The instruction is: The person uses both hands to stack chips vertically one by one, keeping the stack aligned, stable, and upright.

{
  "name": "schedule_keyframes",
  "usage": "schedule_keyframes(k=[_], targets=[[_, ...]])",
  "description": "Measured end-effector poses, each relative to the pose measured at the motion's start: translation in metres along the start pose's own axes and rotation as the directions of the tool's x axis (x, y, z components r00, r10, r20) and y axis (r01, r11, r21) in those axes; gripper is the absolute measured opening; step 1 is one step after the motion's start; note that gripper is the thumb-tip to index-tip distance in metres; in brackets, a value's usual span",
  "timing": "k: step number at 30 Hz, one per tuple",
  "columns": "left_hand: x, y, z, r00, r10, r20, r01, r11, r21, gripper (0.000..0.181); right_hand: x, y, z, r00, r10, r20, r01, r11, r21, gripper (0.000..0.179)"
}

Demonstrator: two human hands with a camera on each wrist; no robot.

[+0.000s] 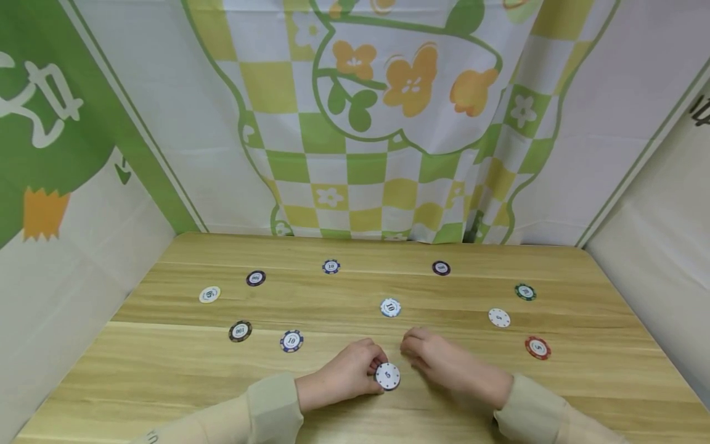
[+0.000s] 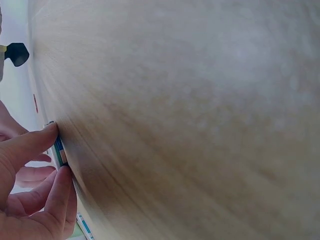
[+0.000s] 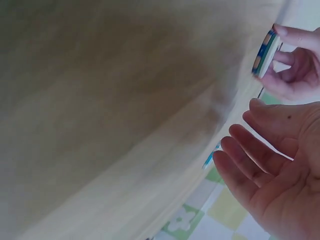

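Note:
In the head view my left hand (image 1: 352, 373) pinches a small stack of poker chips (image 1: 387, 375) by its edges, low at the middle of the table. A white chip marked 5 faces up on top of the stack. Blue, green and pale edges show on this stack (image 3: 265, 52) in the right wrist view, with thumb and fingertips on opposite sides. My right hand (image 1: 444, 364) is just right of the stack, apart from it. Its fingers are loosely bent and hold nothing. Beyond both hands lies a light-blue chip (image 1: 391, 308) marked 10.
Single chips lie spread over the wooden table (image 1: 355, 246): yellow (image 1: 209, 295), black (image 1: 240, 331) and blue (image 1: 291, 341) on the left, white (image 1: 499, 317), green (image 1: 525, 291) and red (image 1: 538, 348) on the right. Others lie farther back. A patterned curtain (image 1: 322, 160) hangs behind.

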State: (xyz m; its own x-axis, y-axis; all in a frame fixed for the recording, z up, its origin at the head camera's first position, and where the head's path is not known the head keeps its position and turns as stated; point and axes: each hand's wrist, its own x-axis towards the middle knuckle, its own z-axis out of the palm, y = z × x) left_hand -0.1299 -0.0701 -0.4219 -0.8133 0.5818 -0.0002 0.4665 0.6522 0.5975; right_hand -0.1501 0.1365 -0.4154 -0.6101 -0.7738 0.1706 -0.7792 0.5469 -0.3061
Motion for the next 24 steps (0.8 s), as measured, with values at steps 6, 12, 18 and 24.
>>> schedule_keyframes(k=[6,12,18,24], targets=[[-0.001,0.001,-0.001,1.0,0.002,-0.014,-0.002,1.0,0.008,0.032,-0.005,0.007,-0.008,0.999,0.052,0.009,-0.052,0.998,-0.027,0.016],[-0.002,0.003,0.0,1.0,-0.011,-0.008,0.011,1.0,0.01,0.034,-0.012,0.021,-0.013,0.997,0.078,-0.01,-0.079,0.994,-0.072,0.016],[-0.003,0.003,-0.002,1.0,0.0,-0.021,0.0,1.0,0.005,0.034,-0.016,0.039,-0.015,0.994,0.081,-0.068,-0.087,0.992,-0.089,0.019],[-0.002,0.003,-0.002,1.0,0.005,-0.02,-0.005,1.0,0.01,0.034,-0.021,0.051,-0.024,0.986,0.156,-0.055,-0.161,0.982,-0.101,0.02]])
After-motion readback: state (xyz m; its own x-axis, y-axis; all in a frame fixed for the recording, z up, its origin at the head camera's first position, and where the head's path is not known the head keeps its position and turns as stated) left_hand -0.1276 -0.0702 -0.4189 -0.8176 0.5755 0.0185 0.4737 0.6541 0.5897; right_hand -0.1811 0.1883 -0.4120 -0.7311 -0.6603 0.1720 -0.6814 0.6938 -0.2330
